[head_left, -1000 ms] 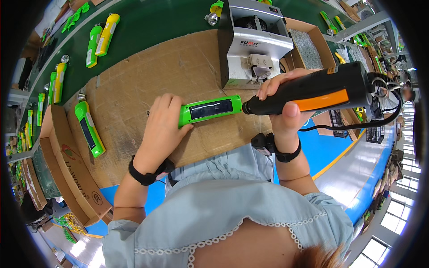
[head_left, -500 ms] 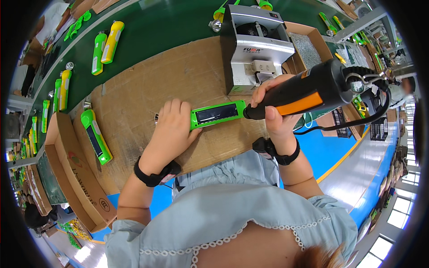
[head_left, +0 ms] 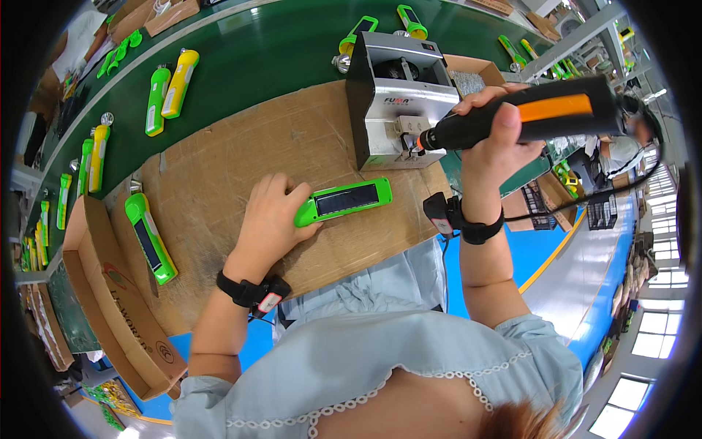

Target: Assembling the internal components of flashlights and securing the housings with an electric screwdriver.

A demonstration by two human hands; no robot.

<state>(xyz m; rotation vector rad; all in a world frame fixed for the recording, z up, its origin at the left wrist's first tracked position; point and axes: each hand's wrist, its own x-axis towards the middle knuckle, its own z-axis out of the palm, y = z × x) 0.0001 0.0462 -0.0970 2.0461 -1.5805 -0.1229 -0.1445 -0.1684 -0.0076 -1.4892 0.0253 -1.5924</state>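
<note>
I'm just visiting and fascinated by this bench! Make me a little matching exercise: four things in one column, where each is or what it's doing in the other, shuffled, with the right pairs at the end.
Column one
1. Left hand
2. Right hand
3. Silver machine
4. Open cardboard box

Column two
A. Has the power tool's tip at its front
B. Along the left edge of the brown cardboard sheet
C. Holds the black power tool
D. On the left end of a green flashlight

Pairs: 1-D, 2-C, 3-A, 4-B
</note>
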